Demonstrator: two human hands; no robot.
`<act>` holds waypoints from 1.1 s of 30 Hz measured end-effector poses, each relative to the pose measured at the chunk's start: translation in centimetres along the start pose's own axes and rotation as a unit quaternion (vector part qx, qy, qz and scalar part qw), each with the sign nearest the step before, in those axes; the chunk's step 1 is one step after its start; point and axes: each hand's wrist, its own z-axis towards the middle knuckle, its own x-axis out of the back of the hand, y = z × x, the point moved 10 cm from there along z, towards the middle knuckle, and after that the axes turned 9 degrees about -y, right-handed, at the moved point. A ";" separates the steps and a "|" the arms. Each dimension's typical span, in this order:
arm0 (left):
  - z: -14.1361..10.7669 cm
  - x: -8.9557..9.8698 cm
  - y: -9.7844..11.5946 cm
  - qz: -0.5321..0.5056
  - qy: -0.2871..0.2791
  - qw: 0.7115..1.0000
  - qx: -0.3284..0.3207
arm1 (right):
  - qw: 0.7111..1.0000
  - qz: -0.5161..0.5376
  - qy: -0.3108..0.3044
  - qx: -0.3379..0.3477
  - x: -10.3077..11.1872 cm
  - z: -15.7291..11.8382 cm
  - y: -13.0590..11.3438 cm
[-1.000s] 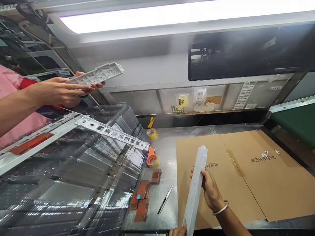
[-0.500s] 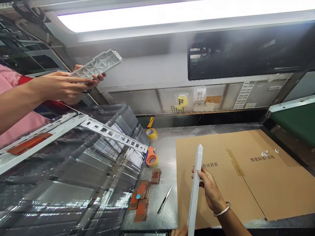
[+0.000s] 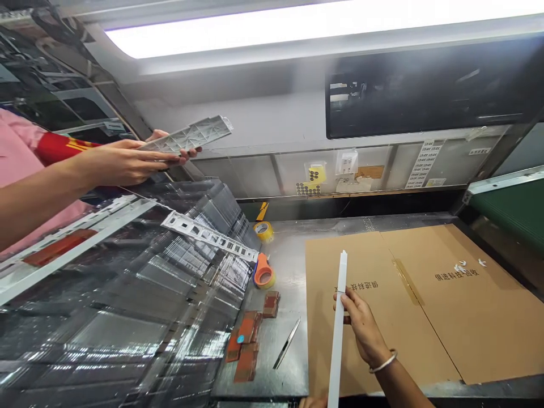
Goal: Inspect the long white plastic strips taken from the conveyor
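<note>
A long, narrow white strip (image 3: 336,345) stands nearly upright in view, above the brown cardboard (image 3: 480,328). My right hand (image 3: 362,323), with a pale bracelet at the wrist, grips the strip's upper part between thumb and fingers. At the bottom edge my left hand (image 3: 313,402) shows only in part, closed at the strip's lower end. Left of the cardboard, metal tweezers (image 3: 287,343) lie on the metal table (image 3: 283,255). Small white bits (image 3: 459,267) rest on the cardboard's right half.
Another person's hands (image 3: 127,161) hold a grey ribbed part (image 3: 199,135) at upper left. Stacked clear trays (image 3: 123,334) fill the left. Reddish-brown pieces (image 3: 245,362), an orange tape dispenser (image 3: 264,271) and yellow tape (image 3: 263,230) sit beside them. A green belt (image 3: 514,209) is at right.
The white strip has turned slightly, showing a flatter, wider face. The other person's grey part has moved right and down. The white perforated strip on the trays has also shifted right.
</note>
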 end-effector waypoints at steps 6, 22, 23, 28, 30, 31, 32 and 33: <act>7.9 2.1 -4.8 -0.097 -0.180 0.962 0.181 | 1.000 0.004 0.008 -0.008 0.5 0.4 0.9; 10.0 2.1 -4.1 -0.068 -0.202 0.974 0.076 | 0.999 0.036 0.015 0.016 0.6 -0.1 0.4; 9.8 2.4 -3.6 -0.057 -0.192 0.977 0.071 | 0.999 0.036 0.014 0.017 0.5 -0.2 0.3; 9.7 3.0 -2.4 0.015 -0.144 0.989 0.024 | 0.999 0.030 0.009 0.010 0.4 -0.8 -0.2; 9.9 2.6 -2.2 0.030 -0.145 0.989 -0.012 | 1.000 0.021 0.002 0.010 0.5 -0.8 -0.6; 10.1 2.5 -2.2 0.033 -0.145 0.989 -0.025 | 1.000 0.014 -0.001 0.012 0.6 -0.6 -0.8; 10.5 2.6 -2.2 0.034 -0.146 0.988 -0.035 | 1.000 0.003 0.002 0.016 0.9 -0.4 -1.2; 10.9 2.6 -2.2 0.032 -0.154 0.987 -0.038 | 1.000 -0.011 0.010 0.021 1.3 -0.2 -1.5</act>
